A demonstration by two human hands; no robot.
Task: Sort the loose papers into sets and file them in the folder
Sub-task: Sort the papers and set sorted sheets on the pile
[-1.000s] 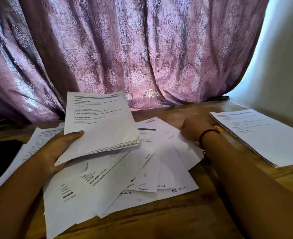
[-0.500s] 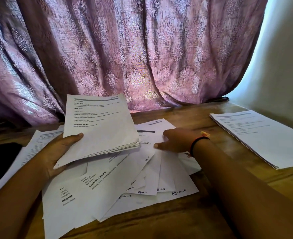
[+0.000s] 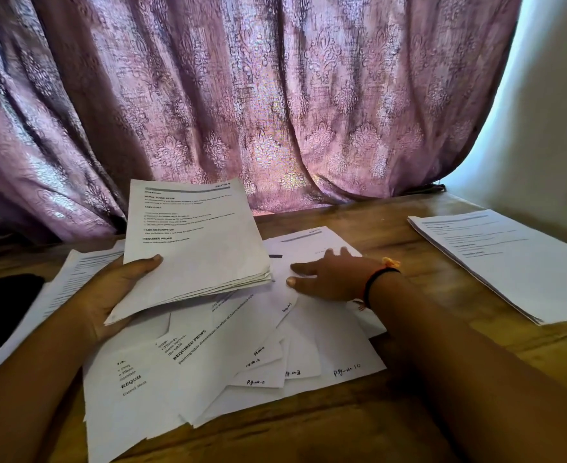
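My left hand (image 3: pixel 115 289) grips a thick stack of printed pages (image 3: pixel 195 248), lifted and tilted above the table, thumb on top. Under it a fan of loose white sheets (image 3: pixel 308 352) lies spread over the wooden table (image 3: pixel 392 235), several with handwritten page marks along their lower edges. My right hand (image 3: pixel 332 275) lies flat with straight fingers on the upper sheets of that fan, pointing left toward the held stack. A squared-up set of papers (image 3: pixel 509 262) sits apart at the right. Another set (image 3: pixel 71 279) lies at the left, partly under my left arm.
A purple patterned curtain (image 3: pixel 275 105) hangs along the table's far edge. A dark flat object (image 3: pixel 1 315) lies at the left edge, half under the left papers. A white wall (image 3: pixel 549 128) rises behind the right stack.
My right hand has slid left across the loose sheets, from their right edge toward the held stack, its fingers now spread flat. The stack in my left hand has barely moved.
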